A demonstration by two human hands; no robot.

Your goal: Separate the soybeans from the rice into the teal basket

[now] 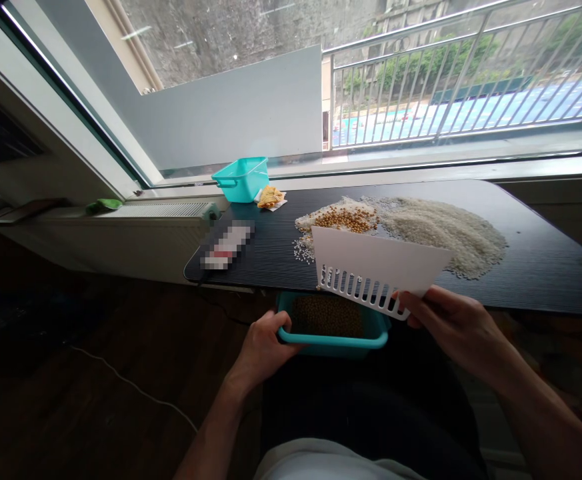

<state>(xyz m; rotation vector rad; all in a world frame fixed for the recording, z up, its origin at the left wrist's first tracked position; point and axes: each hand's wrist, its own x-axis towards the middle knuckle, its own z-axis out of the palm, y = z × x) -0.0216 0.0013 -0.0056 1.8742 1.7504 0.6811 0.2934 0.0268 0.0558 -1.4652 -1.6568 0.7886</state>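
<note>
My left hand [267,348] grips the left rim of a turquoise plastic basin [338,342], held below the table's front edge. Inside the basin lies a layer of small yellowish-brown beans [328,316]. With my right hand [448,323] I pinch the right end of a white slotted plastic sheet [378,260], tilted over the table edge and the basin. Its row of slots runs along the lower side. Just behind the sheet, beans [348,218] are scattered on a patch of white rice [311,220]. A larger rice pile [441,230] spreads to the right.
A second turquoise basin [245,180] stands at the table's back left corner, beside a crumpled yellow item [271,197] on white paper. A blurred-out flat object [228,245] lies at the left. The dark table [535,267] backs onto a window; a radiator [155,220] stands left.
</note>
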